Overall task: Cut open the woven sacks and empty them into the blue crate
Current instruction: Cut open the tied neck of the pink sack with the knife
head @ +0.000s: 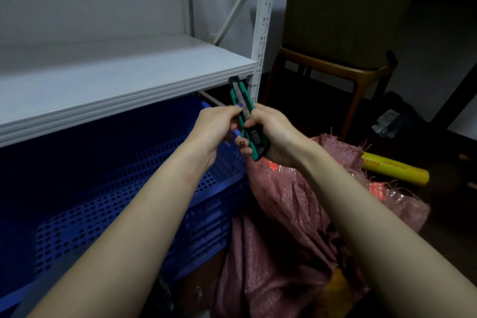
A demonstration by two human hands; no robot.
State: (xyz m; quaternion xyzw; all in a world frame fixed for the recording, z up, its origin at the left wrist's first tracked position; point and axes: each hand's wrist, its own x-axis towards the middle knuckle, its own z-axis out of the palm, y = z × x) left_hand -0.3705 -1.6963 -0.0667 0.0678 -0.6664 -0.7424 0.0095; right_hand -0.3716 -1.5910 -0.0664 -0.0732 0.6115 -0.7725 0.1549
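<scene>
Head view: left hand [214,124] pinches, right hand [277,134] wraps the utility knife [238,90], blade possibly out; the limp woven sack [284,209] looks best gripped near its frayed top edge.

A crate [144,204] sits low at the left, under a shelf [116,77] that juts out above its back part. Sacks [289,227] lie heaped just right of the crate, touching its side wall. Above where crate and sacks meet, the left hand [214,129] and right hand [276,134] hold a knife [245,108] between them, its tip pointing up toward the shelf's corner post [263,20]. Behind the sacks stands a chair [335,64]. A roll [395,168] lies along their far right side.
</scene>
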